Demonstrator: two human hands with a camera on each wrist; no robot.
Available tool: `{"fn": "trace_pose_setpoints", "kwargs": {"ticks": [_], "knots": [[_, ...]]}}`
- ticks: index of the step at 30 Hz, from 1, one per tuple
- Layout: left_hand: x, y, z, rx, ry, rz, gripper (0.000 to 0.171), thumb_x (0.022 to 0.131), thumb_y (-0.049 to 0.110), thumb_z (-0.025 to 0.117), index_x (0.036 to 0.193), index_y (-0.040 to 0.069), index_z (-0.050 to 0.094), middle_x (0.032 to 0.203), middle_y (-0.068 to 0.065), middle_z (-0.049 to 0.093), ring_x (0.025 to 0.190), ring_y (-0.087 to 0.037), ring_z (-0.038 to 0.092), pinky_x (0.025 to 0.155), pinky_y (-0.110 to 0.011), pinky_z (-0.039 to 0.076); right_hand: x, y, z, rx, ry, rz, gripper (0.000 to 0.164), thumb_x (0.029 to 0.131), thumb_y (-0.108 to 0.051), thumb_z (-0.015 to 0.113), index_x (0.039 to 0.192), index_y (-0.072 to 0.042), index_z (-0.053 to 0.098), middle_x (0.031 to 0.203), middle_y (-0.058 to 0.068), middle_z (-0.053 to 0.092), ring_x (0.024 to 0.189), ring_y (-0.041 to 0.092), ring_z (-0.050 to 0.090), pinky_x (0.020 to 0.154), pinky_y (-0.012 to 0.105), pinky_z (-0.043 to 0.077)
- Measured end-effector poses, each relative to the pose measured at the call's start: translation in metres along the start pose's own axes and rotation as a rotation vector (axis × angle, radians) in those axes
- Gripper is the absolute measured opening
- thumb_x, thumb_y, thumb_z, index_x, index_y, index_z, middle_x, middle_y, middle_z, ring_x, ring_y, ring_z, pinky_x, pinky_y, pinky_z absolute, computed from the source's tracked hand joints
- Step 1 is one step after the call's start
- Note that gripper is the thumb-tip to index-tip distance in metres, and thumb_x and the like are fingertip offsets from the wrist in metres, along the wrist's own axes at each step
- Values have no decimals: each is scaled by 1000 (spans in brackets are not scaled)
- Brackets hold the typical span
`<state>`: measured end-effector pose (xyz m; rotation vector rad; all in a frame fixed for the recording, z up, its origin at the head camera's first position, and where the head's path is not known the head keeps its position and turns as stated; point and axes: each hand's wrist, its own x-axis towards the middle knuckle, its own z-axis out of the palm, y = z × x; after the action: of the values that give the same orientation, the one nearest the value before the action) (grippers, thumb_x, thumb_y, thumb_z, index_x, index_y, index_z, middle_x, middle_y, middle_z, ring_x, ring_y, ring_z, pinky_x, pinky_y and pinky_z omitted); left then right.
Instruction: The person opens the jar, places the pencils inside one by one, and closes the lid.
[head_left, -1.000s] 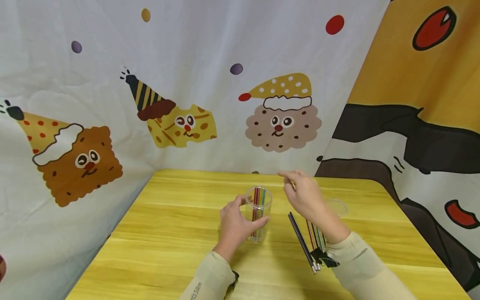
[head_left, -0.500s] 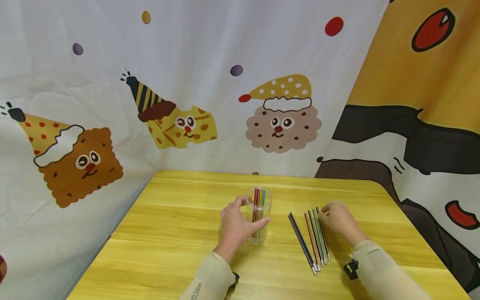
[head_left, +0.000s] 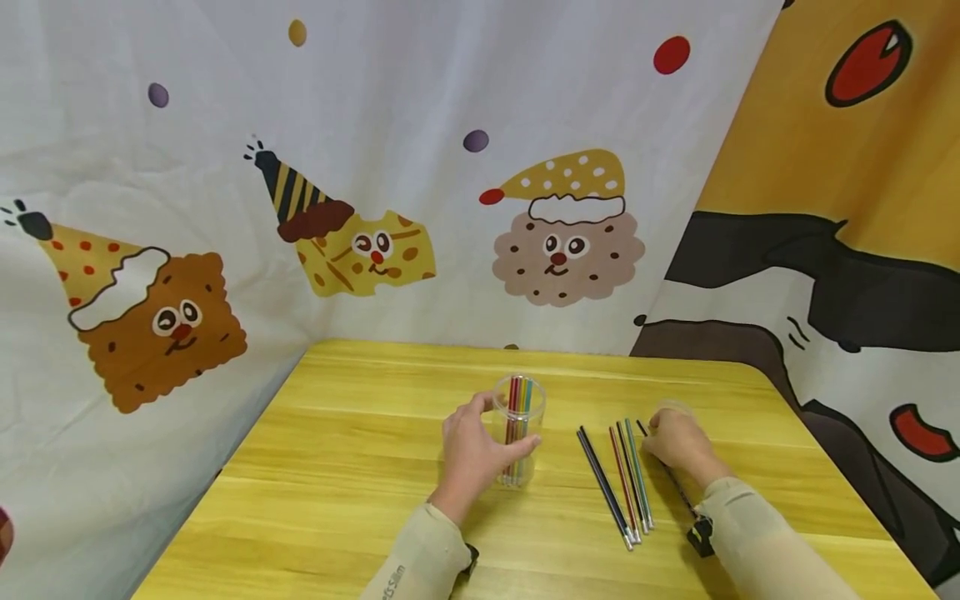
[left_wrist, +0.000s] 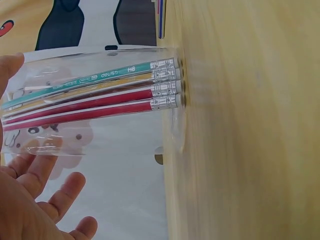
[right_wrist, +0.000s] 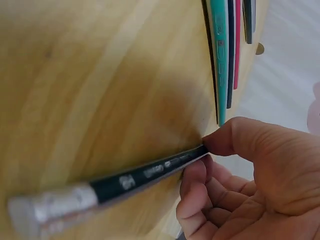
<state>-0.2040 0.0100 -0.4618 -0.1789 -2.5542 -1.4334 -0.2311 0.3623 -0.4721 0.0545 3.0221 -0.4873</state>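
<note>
Upright on the table, a clear plastic cup (head_left: 542, 402) holds several pencils (left_wrist: 95, 102), red, yellow and teal, with their eraser ends down. My left hand (head_left: 474, 450) holds the cup from the left, thumb in front and fingers round the far side. To the right, my right hand (head_left: 681, 440) pinches a black pencil (right_wrist: 150, 172) between thumb and fingers. Its silver eraser end points back toward the wrist, and it lies tilted just off the other pencils. Between the hands lie two dark pencils (head_left: 604, 490), a red pencil (head_left: 621, 473), another dark pencil (head_left: 633, 479) and a teal pencil (head_left: 641, 477).
A round clear lid (head_left: 682, 407) lies partly hidden behind the right hand. The wooden table (head_left: 337, 483) meets a printed cloth backdrop (head_left: 420, 325) at its far edge. A black wrist device (head_left: 701, 536) sits at the right cuff.
My right hand came down from beside the cup to the rightmost black pencil, then pinched it and swung it right, away from the teal one. The left hand and cup stay put.
</note>
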Motion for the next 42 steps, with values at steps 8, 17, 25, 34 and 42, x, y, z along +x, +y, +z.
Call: {"fn": "trace_pose_setpoints", "kwargs": {"ticks": [8,17,25,34,42], "knots": [[0,-1,1,-7,-5,-5,81,71,55,97,135,19,64,131,-4,72,136,-40,53,113,-66,45,-11,-8,-35,214,-10,-47,32,105,-14,55,117,14,68,93,22,72,75,23,64,65,37,53],[0,-2,0,-7,-4,-18,79,70,56,97,133,22,64,131,-1,72,136,-38,53,113,-65,45,-35,-110,-128,588,266,-262,65,110,-24,63,168,-16,34,119,9,77,92,7,74,82,19,61],[0,-4,2,-2,-1,-18,80,70,55,98,135,22,65,132,0,72,135,-38,54,115,-64,44,-29,-183,-115,812,519,-486,67,105,-11,69,164,-28,42,112,10,78,85,4,75,83,18,62],[0,-4,1,-20,-15,14,77,73,55,96,135,21,64,130,-2,72,133,-38,55,115,-63,41,-17,-210,-55,703,478,-558,49,101,-8,73,148,-13,62,107,14,79,87,27,79,77,22,63],[1,-5,2,-22,0,59,69,75,50,96,129,22,64,128,-4,72,127,-35,60,118,-63,36,-17,-212,-35,507,467,-575,24,103,-13,73,126,-10,77,101,4,82,73,10,67,66,24,56]]}}
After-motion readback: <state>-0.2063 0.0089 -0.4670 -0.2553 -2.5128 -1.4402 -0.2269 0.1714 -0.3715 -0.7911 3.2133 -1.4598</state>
